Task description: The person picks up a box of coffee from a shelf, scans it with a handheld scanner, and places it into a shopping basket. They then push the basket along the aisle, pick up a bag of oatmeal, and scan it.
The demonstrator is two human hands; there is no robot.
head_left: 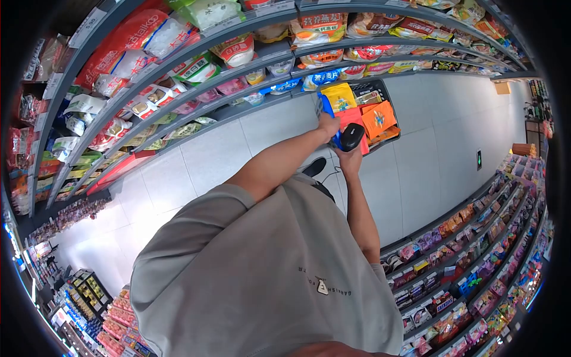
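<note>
My left hand (329,126) is closed on the edge of a blue packet (326,106), held upright at the near side of a dark shopping basket (388,93). My right hand (350,159) wraps round a black handheld scanner (352,137) with a rounded, glossy head, close to the packet's lower end. A thin dark cord (331,172) hangs by that wrist. In the basket are a yellow packet (341,97), an orange packet (379,119) and a red packet (351,117). The blue packet's printed face is mostly turned away.
Shelves (238,27) of bagged foods curve along the far side. Sweets and small packs fill another shelf unit (458,262) on the right. Pale floor tiles (416,160) run between them. My dark shoe (314,167) shows below my left forearm. Pink packs (122,327) are stacked at lower left.
</note>
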